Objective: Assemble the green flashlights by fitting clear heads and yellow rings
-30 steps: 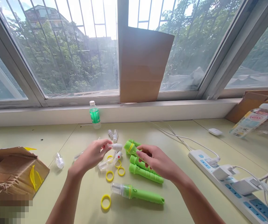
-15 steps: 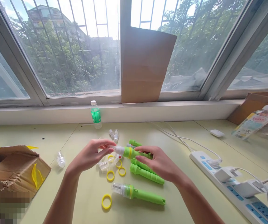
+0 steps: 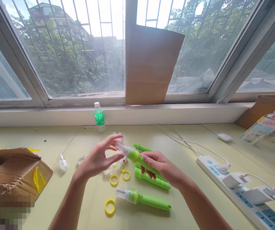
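My right hand (image 3: 158, 163) is wrapped round a green plastic handle (image 3: 149, 166), which has a yellow ring near its threaded end and a white, ribbed translucent tip pointing up to the left. Beside that tip is my left hand (image 3: 101, 156), its thumb and fingers spread apart; whether a fingertip touches the tip I cannot tell. Below my hands lies another green handle with a clear ribbed cap (image 3: 121, 193). More green handles (image 3: 152, 179) lie under my right hand, partly covered. Several loose yellow rings (image 3: 114, 180) and clear plastic parts are near my left hand, some hidden by it.
A torn cardboard box (image 3: 19, 169) stands at the left, with a clear cap (image 3: 62, 163) near it. A green-labelled bottle (image 3: 99, 117) is by the window wall. On the right are a power strip (image 3: 238, 188) with chargers and cables, and a larger bottle (image 3: 263, 126).
My left fingers have opened away from the tip. The handle in my right hand has tilted, tip upward, and the right fingers have wrapped further round it. The view has shifted slightly.
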Tool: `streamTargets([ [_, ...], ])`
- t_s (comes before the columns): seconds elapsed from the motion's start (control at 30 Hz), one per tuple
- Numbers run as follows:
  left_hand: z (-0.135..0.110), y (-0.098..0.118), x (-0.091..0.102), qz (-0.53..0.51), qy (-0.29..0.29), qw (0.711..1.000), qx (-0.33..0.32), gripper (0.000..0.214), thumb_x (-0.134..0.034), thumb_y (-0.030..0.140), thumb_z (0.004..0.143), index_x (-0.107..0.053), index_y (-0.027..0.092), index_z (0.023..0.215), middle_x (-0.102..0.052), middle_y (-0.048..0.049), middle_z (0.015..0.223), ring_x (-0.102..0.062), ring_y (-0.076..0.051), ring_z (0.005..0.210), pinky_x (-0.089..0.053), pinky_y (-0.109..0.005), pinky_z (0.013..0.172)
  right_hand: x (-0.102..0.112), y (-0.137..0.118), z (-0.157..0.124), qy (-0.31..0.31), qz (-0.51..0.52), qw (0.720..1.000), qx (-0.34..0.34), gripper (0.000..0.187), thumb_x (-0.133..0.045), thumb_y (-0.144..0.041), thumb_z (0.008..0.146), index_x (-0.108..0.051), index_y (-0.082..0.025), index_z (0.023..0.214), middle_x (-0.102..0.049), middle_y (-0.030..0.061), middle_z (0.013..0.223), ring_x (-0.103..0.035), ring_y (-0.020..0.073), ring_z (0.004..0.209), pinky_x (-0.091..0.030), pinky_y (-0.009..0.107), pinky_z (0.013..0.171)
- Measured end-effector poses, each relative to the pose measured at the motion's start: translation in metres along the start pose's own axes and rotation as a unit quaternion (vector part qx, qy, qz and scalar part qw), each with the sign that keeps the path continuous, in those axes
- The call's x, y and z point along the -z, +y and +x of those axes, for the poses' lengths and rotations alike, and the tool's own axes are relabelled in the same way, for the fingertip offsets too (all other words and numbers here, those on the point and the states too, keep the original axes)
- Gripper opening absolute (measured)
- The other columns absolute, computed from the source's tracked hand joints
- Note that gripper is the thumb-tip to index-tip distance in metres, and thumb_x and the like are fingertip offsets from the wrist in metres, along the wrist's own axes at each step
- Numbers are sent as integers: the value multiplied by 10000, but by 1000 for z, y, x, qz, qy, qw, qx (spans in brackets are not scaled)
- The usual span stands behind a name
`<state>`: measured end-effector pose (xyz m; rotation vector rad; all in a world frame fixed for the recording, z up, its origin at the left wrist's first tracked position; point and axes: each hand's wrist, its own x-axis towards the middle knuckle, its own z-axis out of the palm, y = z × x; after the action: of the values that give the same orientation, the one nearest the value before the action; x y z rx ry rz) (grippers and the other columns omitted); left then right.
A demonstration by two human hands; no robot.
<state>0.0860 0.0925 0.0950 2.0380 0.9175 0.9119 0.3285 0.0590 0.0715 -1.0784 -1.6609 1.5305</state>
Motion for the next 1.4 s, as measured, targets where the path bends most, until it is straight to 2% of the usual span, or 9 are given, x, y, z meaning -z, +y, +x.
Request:
streamTargets([
  [0.2, -2, -19, 2, 94, -94, 984, 120, 560, -649, 472, 770, -497, 273, 1271, -630, -53, 1100, -602, -210, 1012, -502, -314, 850, 2, -5, -2, 27, 8, 1000, 8, 407, -456, -538, 910, -578, -161, 816, -597, 18, 744, -476, 101, 537, -358, 230, 501],
  [0.37, 4, -49, -25, 287, -142, 914, 250, 388, -721, 282, 634, -623, 206, 1001, -649, -64, 1005, -619, -257, 922, -480, -297, 680, 2, -9, -3, 34, 11, 999, 11, 432, -462, -564, 896, -556, -159, 777, -601, 15, 748, -474, 92, 533, -343, 234, 501],
  [0.47, 7, -55, -38, 333, -145, 895, 260, 280, -687, 140, 598, -618, 181, 866, -656, -77, 947, -616, -266, 891, -448, -301, 674, 2, -10, -4, 36, 9, 999, 7, 469, -472, -616, 864, -541, -165, 754, -599, 18, 750, -478, 99, 538, -351, 240, 506],
  [0.6, 7, -50, -36, 368, -148, 881, 259, 174, -587, 115, 669, -591, 195, 823, -649, -63, 878, -614, -246, 855, -413, -286, 644, 3, -9, -5, 35, -1, 999, 4, 475, -461, -622, 866, -541, -163, 772, -598, 27, 761, -477, 106, 547, -361, 245, 517],
  [0.77, 6, -46, -31, 379, -163, 869, 272, 337, -708, 246, 600, -581, 194, 908, -652, -62, 909, -619, -253, 843, -408, -274, 607, 4, -8, -4, 30, -6, 1000, 5, 449, -443, -587, 893, -550, -160, 807, -603, 32, 773, -482, 109, 558, -361, 249, 528],
  [0.9, 7, -50, -38, 381, -182, 861, 283, 293, -701, 157, 542, -588, 188, 811, -656, -69, 866, -630, -262, 790, -411, -285, 596, 3, -8, -4, 33, -17, 999, -7, 455, -456, -608, 874, -553, -170, 804, -609, 30, 774, -494, 116, 565, -367, 246, 524],
  [1.13, 1, -40, -22, 369, -149, 876, 271, 328, -553, 93, 604, -565, 200, 913, -638, -62, 860, -614, -240, 790, -398, -270, 575, 6, -8, -5, 33, -15, 999, 2, 452, -458, -595, 884, -550, -167, 772, -608, 17, 756, -491, 103, 550, -365, 235, 514],
  [1.27, -5, -28, 4, 277, -89, 931, 218, 289, -501, 280, 775, -560, 243, 1055, -625, -31, 870, -598, -195, 742, -434, -257, 578, 7, -7, -5, 45, -40, 998, -6, 431, -445, -569, 903, -589, -168, 840, -605, 17, 763, -494, 108, 565, -364, 236, 512],
  [1.4, -14, -14, 29, 187, -40, 971, 146, 385, -552, 460, 813, -591, 266, 1144, -642, -54, 1072, -582, -248, 1024, -484, -304, 813, 8, -6, -5, 51, -67, 996, -16, 432, -455, -580, 893, -592, -174, 843, -599, 19, 756, -504, 120, 584, -367, 237, 512],
])
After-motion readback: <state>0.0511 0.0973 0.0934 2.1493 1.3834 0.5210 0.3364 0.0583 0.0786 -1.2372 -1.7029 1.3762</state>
